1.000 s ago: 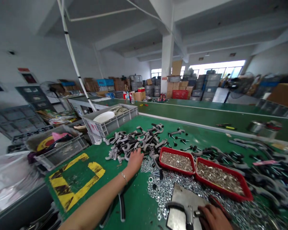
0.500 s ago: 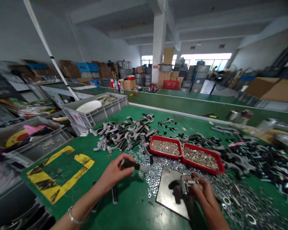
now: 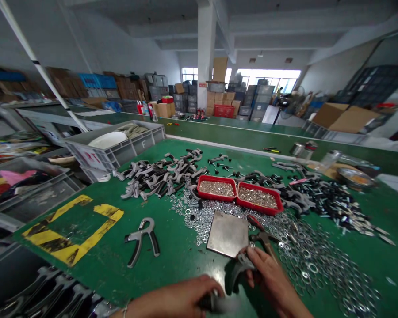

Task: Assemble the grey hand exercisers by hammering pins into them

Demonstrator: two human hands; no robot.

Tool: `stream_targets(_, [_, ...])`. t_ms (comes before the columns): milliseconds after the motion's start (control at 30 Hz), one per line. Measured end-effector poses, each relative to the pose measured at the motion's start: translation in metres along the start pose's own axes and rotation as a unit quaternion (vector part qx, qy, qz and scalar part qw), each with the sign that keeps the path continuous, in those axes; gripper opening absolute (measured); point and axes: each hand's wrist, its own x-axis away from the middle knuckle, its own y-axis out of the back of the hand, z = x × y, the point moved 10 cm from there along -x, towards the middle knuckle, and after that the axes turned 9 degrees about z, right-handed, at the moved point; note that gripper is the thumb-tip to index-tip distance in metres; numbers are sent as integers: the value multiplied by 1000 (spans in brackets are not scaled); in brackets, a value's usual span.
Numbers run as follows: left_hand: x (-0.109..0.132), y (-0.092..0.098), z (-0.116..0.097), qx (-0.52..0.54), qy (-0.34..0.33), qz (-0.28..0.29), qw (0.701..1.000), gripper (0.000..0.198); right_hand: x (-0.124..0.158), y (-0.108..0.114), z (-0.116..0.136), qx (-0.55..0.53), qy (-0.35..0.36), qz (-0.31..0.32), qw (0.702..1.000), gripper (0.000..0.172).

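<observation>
At the bottom edge, my left hand (image 3: 189, 298) is closed round a black-and-grey hand-grip handle (image 3: 223, 304), whose far end is smeared by motion. My right hand (image 3: 268, 271) pinches a grey curved hand-grip handle (image 3: 242, 267) just in front of a square metal plate (image 3: 230, 234). Fingers hide part of this piece. The two held handles are apart. A hammer (image 3: 267, 243) lies by the plate's right side, close to my right hand. Left of my hands, an assembled hand grip (image 3: 144, 238) rests on the green table, its two legs spread.
Two red trays (image 3: 217, 187) of small metal parts stand behind the plate. Loose washers and nuts (image 3: 305, 256) spread around them. A heap of grey-black handles (image 3: 162, 174) lies back left, black-headed bolts (image 3: 341, 205) at right. A grey crate (image 3: 119, 150) sits at the left edge.
My left hand has moved down and right with its handle, uncovering the assembled hand grip. My right hand has drawn its piece off the plate toward me. The hammer now shows more fully.
</observation>
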Motion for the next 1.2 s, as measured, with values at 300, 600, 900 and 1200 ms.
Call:
stream_targets(300, [-46, 16, 10, 246, 21, -176, 953, 49, 13, -20, 36, 356, 94, -51, 928, 31])
stream_targets(600, [-64, 10, 10, 174, 37, -173, 969, 53, 5, -27, 33, 402, 99, -16, 910, 22])
stream_targets(900, [-64, 9, 10, 121, 44, -140, 982, 51, 11, -28, 27, 422, 104, -5, 901, 24])
stream_targets(1200, [-59, 2, 13, 99, 17, -140, 985, 43, 23, -38, 40, 424, 187, -54, 884, 20])
